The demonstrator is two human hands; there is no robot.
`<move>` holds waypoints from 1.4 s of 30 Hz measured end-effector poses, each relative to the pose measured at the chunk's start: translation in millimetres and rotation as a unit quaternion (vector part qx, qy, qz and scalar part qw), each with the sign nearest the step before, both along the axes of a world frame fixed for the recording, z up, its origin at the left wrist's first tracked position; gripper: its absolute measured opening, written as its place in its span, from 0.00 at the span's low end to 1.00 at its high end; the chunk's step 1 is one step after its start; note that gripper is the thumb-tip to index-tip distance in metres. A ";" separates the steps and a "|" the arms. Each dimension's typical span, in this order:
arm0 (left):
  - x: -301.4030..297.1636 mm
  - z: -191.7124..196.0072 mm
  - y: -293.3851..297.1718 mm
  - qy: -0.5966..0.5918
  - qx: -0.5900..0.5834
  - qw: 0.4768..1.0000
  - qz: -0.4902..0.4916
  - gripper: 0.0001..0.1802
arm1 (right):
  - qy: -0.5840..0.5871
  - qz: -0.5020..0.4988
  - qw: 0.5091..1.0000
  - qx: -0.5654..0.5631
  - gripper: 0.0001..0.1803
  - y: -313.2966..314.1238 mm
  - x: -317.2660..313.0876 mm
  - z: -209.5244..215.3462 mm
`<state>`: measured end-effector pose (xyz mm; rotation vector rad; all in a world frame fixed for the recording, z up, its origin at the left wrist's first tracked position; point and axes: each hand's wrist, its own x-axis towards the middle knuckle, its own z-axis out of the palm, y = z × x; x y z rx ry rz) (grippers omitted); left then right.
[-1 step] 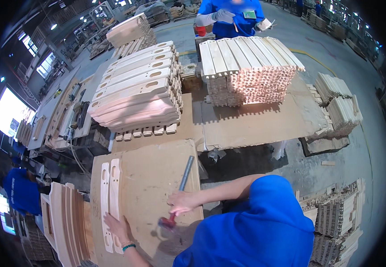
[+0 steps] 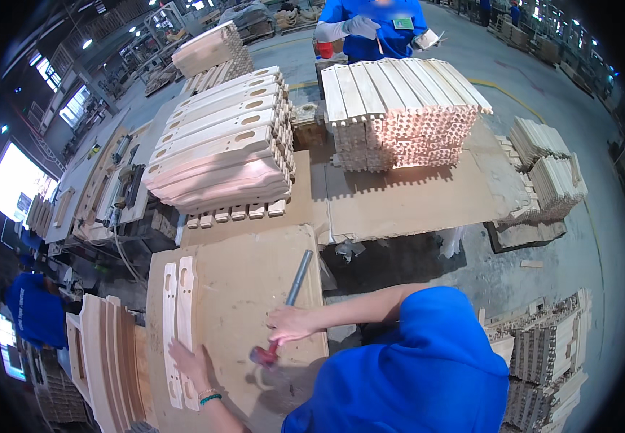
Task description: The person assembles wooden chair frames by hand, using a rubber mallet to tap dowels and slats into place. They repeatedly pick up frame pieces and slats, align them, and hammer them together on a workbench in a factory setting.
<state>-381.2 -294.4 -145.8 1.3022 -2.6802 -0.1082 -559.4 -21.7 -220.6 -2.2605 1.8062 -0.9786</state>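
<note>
Two pale wooden slats with slots and small holes lie side by side on the board-covered bench: a narrower slat (image 2: 170, 303) on the left and a wider slat (image 2: 185, 299) on the right. My left hand (image 2: 192, 366), with bracelets at the wrist, rests on the wider slat, fingers spread. To its right, my right hand (image 2: 294, 325) is closed round a hammer (image 2: 301, 276). The hammer's grey handle points away from me, and its red head is at the near end, low over the board. Part of its grip is hidden by my fingers.
Beyond the bench (image 2: 254, 270) stand a stack of slotted wooden boards (image 2: 218, 137) and a stack of slats with pegged ends (image 2: 406, 115). Assembled wooden frames (image 2: 107, 353) lean at the left. A co-worker in blue (image 2: 377, 32) stands behind. More wood piles (image 2: 547, 346) sit at right.
My right hand and the hammer have shifted slightly left and away from me. My left hand stays on the slats, nearly in the same place.
</note>
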 end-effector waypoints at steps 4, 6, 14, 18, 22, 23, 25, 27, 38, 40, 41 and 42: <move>-31.8 16.9 37.2 0.176 0.014 0.973 -0.147 0.41 | -0.004 -0.101 0.994 -0.051 0.16 -10.4 -10.4 19.6; -58.0 42.0 89.5 0.242 0.065 0.949 -0.191 0.38 | -0.097 -0.183 0.974 -0.094 0.17 9.5 -33.5 18.6; -160.4 103.5 158.1 0.344 0.331 0.848 -0.230 0.31 | -0.662 -0.409 0.534 -0.331 0.25 190.9 -254.1 111.9; -300.7 107.8 203.0 0.339 0.425 0.735 -0.405 0.29 | -0.712 -0.358 0.462 -0.390 0.39 245.4 -320.5 149.9; -411.3 115.4 257.3 0.260 0.573 0.715 -0.305 0.32 | -0.783 -0.293 0.428 -0.344 0.37 258.2 -345.6 157.0; -434.3 114.8 271.1 0.254 0.580 0.717 -0.292 0.32 | -0.772 -0.314 0.436 -0.340 0.36 263.1 -349.0 155.3; -472.1 115.4 292.8 0.244 0.589 0.723 -0.265 0.32 | -0.751 -0.351 0.453 -0.330 0.34 265.1 -352.8 155.5; -499.5 113.5 307.3 0.246 0.596 0.716 -0.267 0.32 | -0.743 -0.365 0.468 -0.310 0.28 267.1 -353.7 157.5; -520.0 126.8 328.9 0.165 0.678 0.651 -0.299 0.38 | -0.803 -0.299 0.464 -0.225 0.20 304.6 -360.6 160.1; -524.1 122.9 323.1 0.183 0.687 0.630 -0.312 0.40 | -0.789 -0.311 0.477 -0.230 0.20 296.8 -368.6 159.8; -525.3 120.5 320.5 0.191 0.692 0.619 -0.319 0.41 | -0.781 -0.318 0.484 -0.234 0.19 294.2 -370.4 159.2; -525.4 120.7 318.9 0.191 0.696 0.615 -0.318 0.42 | -0.776 -0.334 0.489 -0.218 0.18 291.6 -371.7 159.9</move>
